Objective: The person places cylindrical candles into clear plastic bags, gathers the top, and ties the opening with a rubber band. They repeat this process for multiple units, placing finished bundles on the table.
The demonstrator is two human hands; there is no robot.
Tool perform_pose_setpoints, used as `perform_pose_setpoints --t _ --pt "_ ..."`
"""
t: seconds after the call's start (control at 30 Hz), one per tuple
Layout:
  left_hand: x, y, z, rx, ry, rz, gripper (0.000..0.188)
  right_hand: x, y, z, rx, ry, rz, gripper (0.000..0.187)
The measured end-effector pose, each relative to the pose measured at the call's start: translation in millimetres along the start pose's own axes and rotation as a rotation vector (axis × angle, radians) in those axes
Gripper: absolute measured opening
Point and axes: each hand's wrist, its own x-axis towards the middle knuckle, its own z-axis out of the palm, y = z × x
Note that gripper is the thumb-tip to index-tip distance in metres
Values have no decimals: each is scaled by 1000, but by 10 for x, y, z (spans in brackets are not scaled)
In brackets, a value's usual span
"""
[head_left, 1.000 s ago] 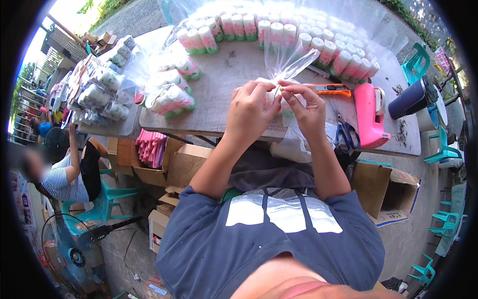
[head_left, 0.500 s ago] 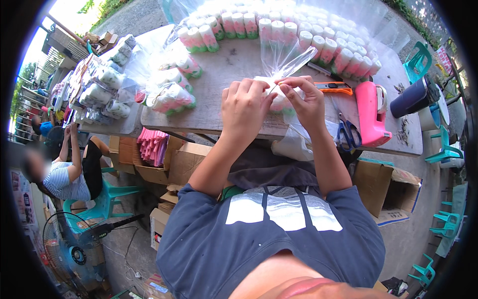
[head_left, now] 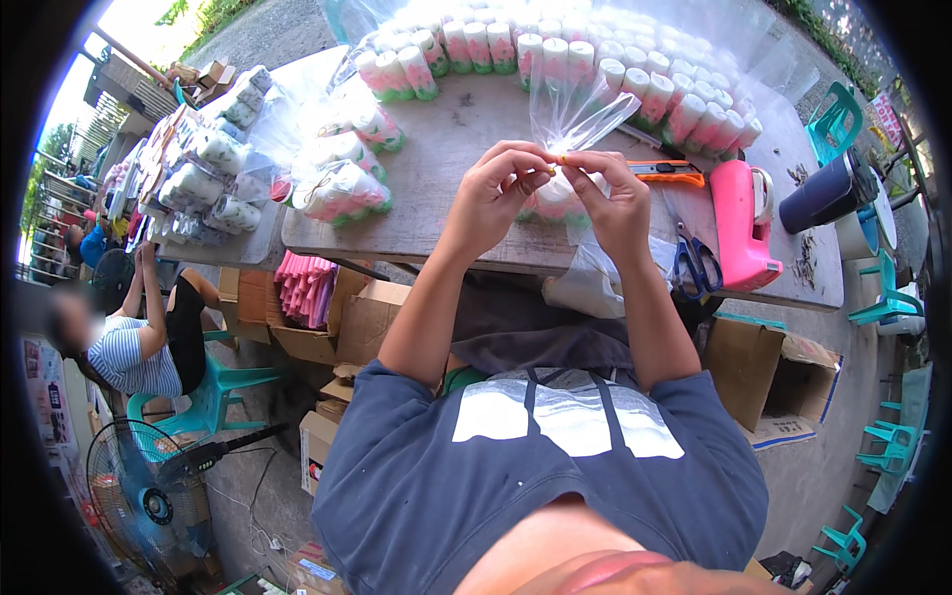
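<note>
A clear plastic bag (head_left: 580,111) stands at the table's front, its gathered top flaring up and away from me. White rolls with pink and green patterns show through its lower part (head_left: 555,206). At the bag's neck my left hand (head_left: 488,193) and my right hand (head_left: 617,198) meet, both closed in a pinch. Between the fingertips shows a thin yellowish tie (head_left: 562,159), small and partly hidden. To the right of my right hand lies an orange box cutter (head_left: 674,177). Blue-handled scissors (head_left: 697,266) and a pink tape dispenser (head_left: 736,228) are farther right.
Bagged rolls (head_left: 342,188) stand left on the table (head_left: 446,124), with many more along its far side. A dark tumbler (head_left: 828,193) is at the right edge. Cardboard boxes (head_left: 369,322) sit below. At left, a person (head_left: 134,347) sits near a fan (head_left: 149,496).
My left hand has turned and its fingers have curled in toward the bag's neck. Yellowish bits of the tie now show between both hands' fingertips.
</note>
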Motion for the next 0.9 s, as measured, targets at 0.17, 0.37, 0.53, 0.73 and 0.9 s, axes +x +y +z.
perform_pose_setpoints --t 0.17,0.37,0.53,0.73,0.9 --pt "10 -146 18 -102 35 -3 7 -7 -4 26 49 68 -19 18" --pt "66 -80 88 21 84 2 6 -32 50 33 5 75 -25 17" --pt "76 -123 156 -51 138 -98 22 -44 19 52 15 87 44 16" --pt "82 -242 82 -8 55 -47 32 -66 23 68 211 96 141 32" --pt "202 91 -117 344 -202 83 15 -90 49 -29 -135 11 -39 33"
